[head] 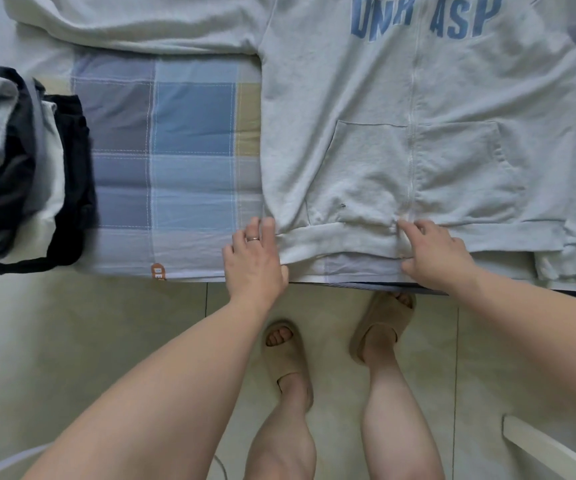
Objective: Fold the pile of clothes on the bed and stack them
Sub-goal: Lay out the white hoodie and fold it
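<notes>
Pinching hoodie point(452, 98) hem point(342, 241), L hand point(255, 259) at left end, R hand point(437, 252) at zip point(412, 140)

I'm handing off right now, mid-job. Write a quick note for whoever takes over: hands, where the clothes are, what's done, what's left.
Left hand: pinches the hem of the hoodie at its left corner.
Right hand: pinches the same hem at the zipper line.
Hoodie: face up and spread flat on the bed, hem at the near edge, not yet folded.
Stack: folded clothes at the left of the bed, apart from the hoodie.
Done: several garments folded and stacked.
Left: fold the hoodie and put it on the stack. Whether more clothes wait out of view cannot be told.
</notes>
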Tool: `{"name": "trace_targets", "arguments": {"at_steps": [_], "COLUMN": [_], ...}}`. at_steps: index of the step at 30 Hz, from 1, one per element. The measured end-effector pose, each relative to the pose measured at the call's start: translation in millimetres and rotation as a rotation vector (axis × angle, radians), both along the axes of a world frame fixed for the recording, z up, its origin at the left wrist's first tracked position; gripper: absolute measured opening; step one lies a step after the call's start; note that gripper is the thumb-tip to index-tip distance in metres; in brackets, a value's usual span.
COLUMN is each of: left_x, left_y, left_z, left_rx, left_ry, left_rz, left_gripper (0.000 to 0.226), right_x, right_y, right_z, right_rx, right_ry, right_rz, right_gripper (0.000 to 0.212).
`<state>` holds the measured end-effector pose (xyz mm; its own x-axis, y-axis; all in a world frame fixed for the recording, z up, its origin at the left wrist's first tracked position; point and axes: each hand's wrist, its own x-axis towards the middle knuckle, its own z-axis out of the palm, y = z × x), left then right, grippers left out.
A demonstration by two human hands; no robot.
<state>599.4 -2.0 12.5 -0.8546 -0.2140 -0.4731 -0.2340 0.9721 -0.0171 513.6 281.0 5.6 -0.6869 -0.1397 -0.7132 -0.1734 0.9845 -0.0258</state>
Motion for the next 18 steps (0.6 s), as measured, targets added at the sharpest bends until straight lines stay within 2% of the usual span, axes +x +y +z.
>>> {"name": "trace_targets", "arguments": {"at_steps": [1,3,5,10,13,18], "left_x": [-0.7,-2.2,-7.3,-24.4,-39.6,-66.0], "left_y": [2.4,8.3,19.6,68.0,116.8,211.2], "left_z": [6.2,16.0,22.5,24.4,19.9,-0.6], "left_rx": [0.032,0.081,0.103,0.215,0.251,0.293], "left_ry": [0.026,0.02,-0.015,-0.065,-0.109,-0.091], "left_rz": [-0.016,-0.067,-0.14,-0.244,-0.291,-0.349], "left_gripper": [0.089,0.097,0.091,0.059,0.057,0.06], "right_x": [0.0,-1.3,-5.4,-20.4,-26.6,-34.8], "right_y": [3.0,12.8,30.1,102.2,153.1,219.1], "right_z": [4.1,12.7,21.2,26.7,18.2,-2.2], "right_rx": [0.0,-0.005,-0.01,0.041,0.049,0.028], "right_ry": [-0.02,-0.045,-0.053,-0.064,-0.066,0.07], "right_rz": [-0.005,-0.017,-0.055,-0.175,-0.285,-0.488], "right_gripper": [0.078,0.076,0.074,0.074,0.076,0.083]}}
